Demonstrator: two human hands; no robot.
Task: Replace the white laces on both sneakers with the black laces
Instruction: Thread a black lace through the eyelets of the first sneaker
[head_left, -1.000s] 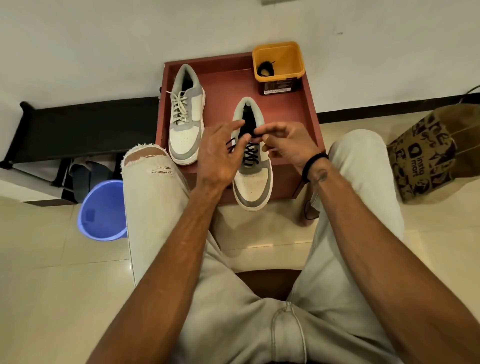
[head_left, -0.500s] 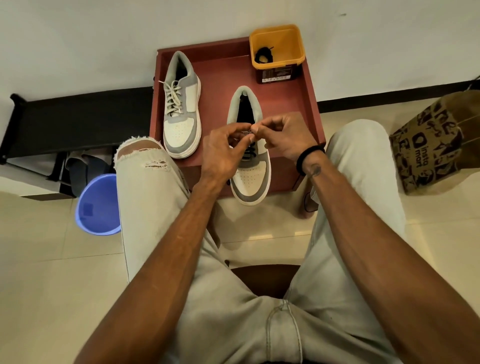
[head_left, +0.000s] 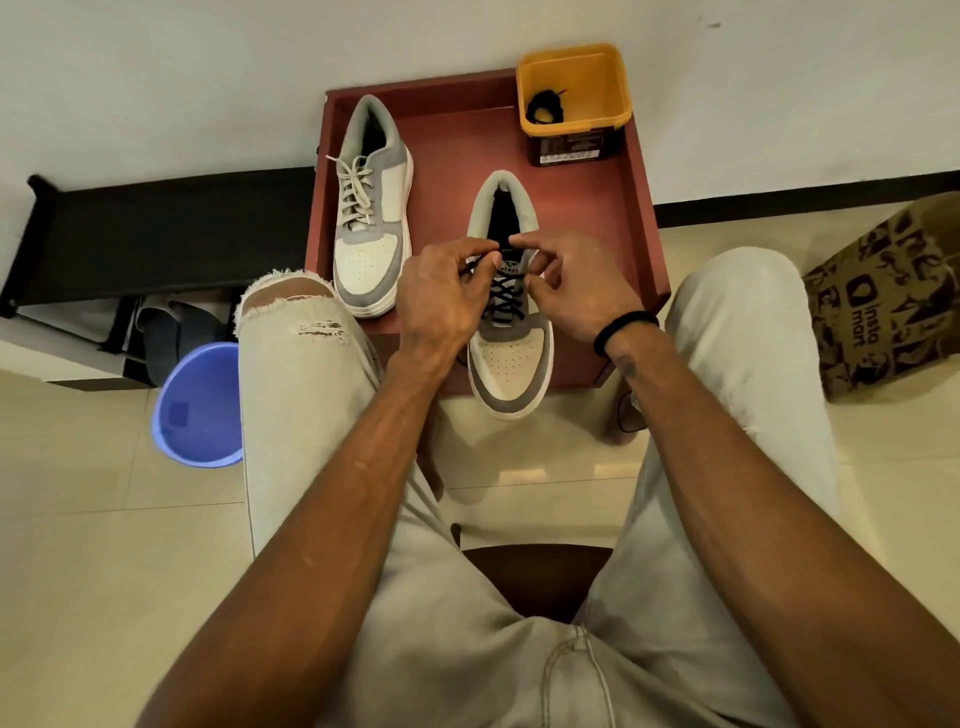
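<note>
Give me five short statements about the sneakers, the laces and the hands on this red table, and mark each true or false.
1. The near sneaker carries black laces. True.
2. The far sneaker has no laces. False: white laces are threaded in it.
3. Both the left hand and the right hand pinch the black laces. True.
4. The orange tub is empty. False: a black lace bundle lies inside.
5. Both sneakers rest on the red table. True.

You wear pale, washed-out jeans (head_left: 519, 649) with a frayed rip at the left knee (head_left: 287, 291), both forearms bare of sleeves, a black band (head_left: 623, 329) round your right wrist and a small dark mark (head_left: 627, 368) just below it.
</note>
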